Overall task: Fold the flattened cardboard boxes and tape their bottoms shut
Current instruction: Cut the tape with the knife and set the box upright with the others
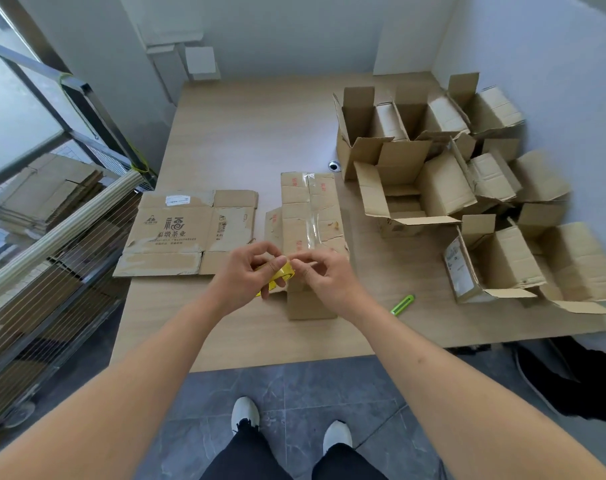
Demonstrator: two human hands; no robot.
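1. Gripping the tape roll (277, 276) in my left hand (247, 271), I'm pinching its loose end with my right hand (324, 277), hands almost touching.
2. I'm facing the box (308, 233) just beyond the roll, its taped seam running straight away from me, nearer my right hand.

Bare forearms, black trousers (246, 459), white sneakers (245, 412)

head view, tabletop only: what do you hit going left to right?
Flattened printed box → left hand holding the yellow tape roll → right hand at the tape's end → green cutter → pile of folded open boxes on the table's right side.
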